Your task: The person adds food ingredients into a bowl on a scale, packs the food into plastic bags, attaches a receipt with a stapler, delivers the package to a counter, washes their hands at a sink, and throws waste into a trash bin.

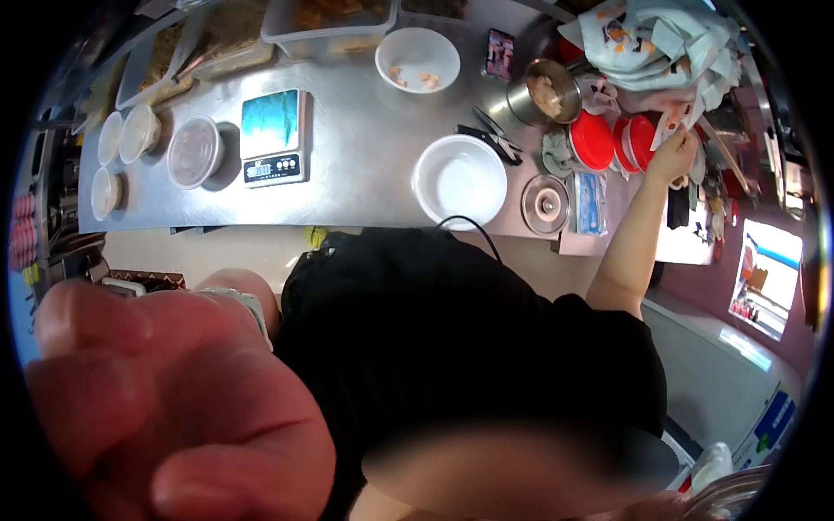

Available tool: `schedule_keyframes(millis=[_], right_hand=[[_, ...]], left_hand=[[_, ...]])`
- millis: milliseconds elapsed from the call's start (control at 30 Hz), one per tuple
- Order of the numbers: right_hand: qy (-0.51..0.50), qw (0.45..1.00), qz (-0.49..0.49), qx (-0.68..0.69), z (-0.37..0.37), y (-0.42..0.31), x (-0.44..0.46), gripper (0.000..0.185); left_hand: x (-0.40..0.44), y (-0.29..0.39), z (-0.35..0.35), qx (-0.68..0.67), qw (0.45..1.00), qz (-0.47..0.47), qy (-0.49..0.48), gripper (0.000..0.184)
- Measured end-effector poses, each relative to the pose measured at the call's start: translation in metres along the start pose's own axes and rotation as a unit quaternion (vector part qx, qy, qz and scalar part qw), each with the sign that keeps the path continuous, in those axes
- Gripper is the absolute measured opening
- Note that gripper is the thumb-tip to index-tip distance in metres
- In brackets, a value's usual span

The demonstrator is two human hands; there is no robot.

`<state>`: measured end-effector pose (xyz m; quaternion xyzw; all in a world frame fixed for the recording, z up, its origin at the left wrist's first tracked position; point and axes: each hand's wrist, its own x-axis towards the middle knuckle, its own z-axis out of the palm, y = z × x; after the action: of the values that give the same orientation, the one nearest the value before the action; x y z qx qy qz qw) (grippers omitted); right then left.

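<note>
My left hand [217, 399] is very close to the camera at lower left, large and a little blurred. Its fingers are loosely bent, with the thumb apart from them, and nothing shows in its grasp. Far off at the right end of the counter, my right hand [676, 158] pinches a white printed plastic bag [673, 122]. Above it hangs a bunch of similar white bags [651, 48]. Red lids [640, 139] are just left of that hand.
On the steel counter [347, 165] are a digital scale [274, 135], a white bowl [460, 182], a bowl with a few pieces [417, 61], a metal pot [530, 95], scissors [495, 135], a phone [499, 54] and several lidded tubs [195, 152]. Food trays [330, 35] line the back.
</note>
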<state>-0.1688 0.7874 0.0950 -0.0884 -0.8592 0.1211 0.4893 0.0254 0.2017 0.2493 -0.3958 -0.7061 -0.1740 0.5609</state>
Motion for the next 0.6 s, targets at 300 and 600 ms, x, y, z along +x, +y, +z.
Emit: schedule_keyframes(millis=[300, 600], right_hand=[[-0.088, 0.981, 0.077, 0.152, -0.053, -0.096, -0.090, 0.031], [-0.530, 0.524, 0.409, 0.526, -0.010, -0.305, -0.194, 0.031]], left_hand=[[-0.023, -0.029, 0.018, 0.026, 0.999, -0.029, -0.030, 0.015], [-0.222, -0.027, 0.103, -0.485, 0.567, -0.623, -0.236, 0.037]])
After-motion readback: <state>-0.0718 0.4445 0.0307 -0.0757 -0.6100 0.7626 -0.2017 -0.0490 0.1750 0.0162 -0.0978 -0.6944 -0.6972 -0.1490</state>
